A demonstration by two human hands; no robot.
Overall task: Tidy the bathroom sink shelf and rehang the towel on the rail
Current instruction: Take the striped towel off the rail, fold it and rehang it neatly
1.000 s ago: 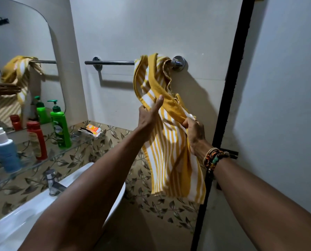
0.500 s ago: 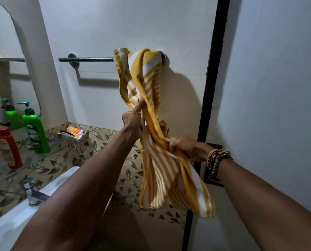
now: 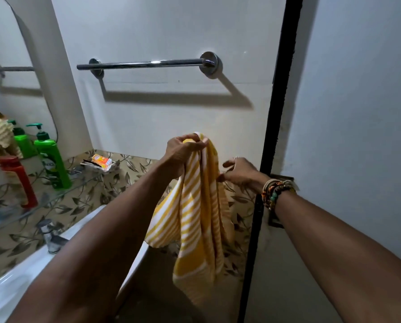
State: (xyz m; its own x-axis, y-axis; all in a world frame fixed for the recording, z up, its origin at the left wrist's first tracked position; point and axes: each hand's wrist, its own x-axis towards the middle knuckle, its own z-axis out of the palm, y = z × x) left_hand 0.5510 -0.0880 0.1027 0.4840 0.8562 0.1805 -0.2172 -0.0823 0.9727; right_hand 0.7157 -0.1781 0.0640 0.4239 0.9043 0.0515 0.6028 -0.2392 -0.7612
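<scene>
A yellow and white striped towel (image 3: 198, 220) hangs bunched from my left hand (image 3: 183, 152), which grips its top edge well below the rail. The chrome towel rail (image 3: 145, 64) on the white wall is bare. My right hand (image 3: 240, 171), with beaded bracelets at the wrist, is at the towel's right edge with fingers spread; its fingertips pinch or touch the cloth. On the glass shelf (image 3: 62, 194) at the left stand a green pump bottle (image 3: 52, 159) and a red bottle (image 3: 20, 180), with an orange packet (image 3: 101, 162) at the far end.
A white sink (image 3: 20, 273) with a chrome tap (image 3: 51, 236) lies under the shelf. A mirror (image 3: 10, 73) covers the left wall. A black door frame (image 3: 276, 117) runs down on the right. Leaf-patterned tiles line the lower wall.
The towel has come off the rail and now hangs lower from my left hand. My right hand has loosened its hold and moved to the towel's edge. The view shifted right.
</scene>
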